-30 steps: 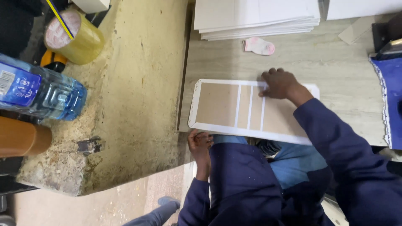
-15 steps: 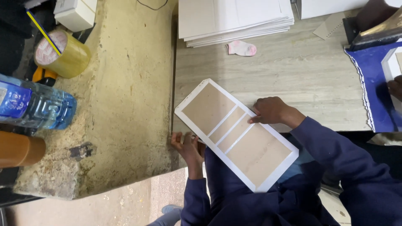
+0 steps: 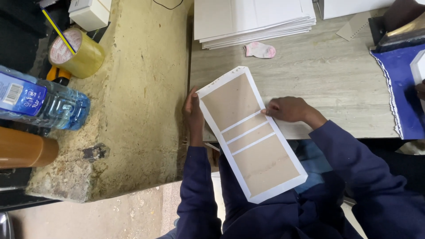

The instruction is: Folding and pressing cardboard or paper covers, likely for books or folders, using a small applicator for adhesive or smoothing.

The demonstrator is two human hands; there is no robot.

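Both hands pinch a flat brown cardboard sheet (image 3: 250,132) with white borders at the bench's (image 3: 332,84) front edge: left hand (image 3: 193,116) on its left side, right hand (image 3: 287,109) on its right.

Panel (image 3: 251,135) has swung round. A second ago it lay flat and crosswise on the grey table (image 3: 327,84), long side running left-right. Half a second ago I saw it at a diagonal. Now its long side runs nearly toward the body, far corner up by the table's left edge, near end hanging off the table over the lap.

Left hand (image 3: 193,116) has come up from below the near edge to grip the panel's left long side. Right hand (image 3: 287,109) has shifted from the top edge to the right long side, mid-length.
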